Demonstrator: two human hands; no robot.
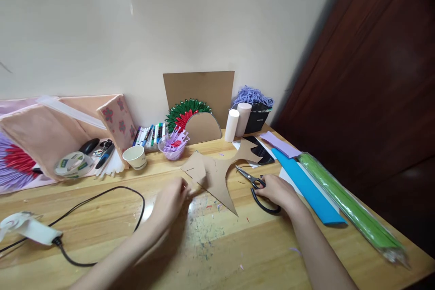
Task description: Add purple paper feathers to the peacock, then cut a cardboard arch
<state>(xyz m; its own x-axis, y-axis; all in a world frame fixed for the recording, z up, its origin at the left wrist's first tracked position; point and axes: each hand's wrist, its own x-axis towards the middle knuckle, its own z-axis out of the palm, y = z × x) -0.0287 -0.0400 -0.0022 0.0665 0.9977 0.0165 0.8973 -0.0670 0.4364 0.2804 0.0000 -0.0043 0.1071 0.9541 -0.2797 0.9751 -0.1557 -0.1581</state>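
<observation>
My right hand [277,190] is closed around a handle of black-handled scissors [247,175], which lie on the table with their blades pointing up and left. Curled fingers of my left hand [174,197] pinch the near left edge of a small cut cardboard piece [196,167]; the fingertips are partly blurred. Under and beside that piece lies a larger cardboard cutout [217,180] with curved edges and sharp points. Short pen lines mark the cardboard.
A paper cup [135,157], a bowl of purple strips [174,145] and markers [150,136] stand behind. A glue gun [37,230] and its cord lie left. Blue paper [306,186] and a green packet [350,206] line the right edge. White rolls [232,125] stand near the wall.
</observation>
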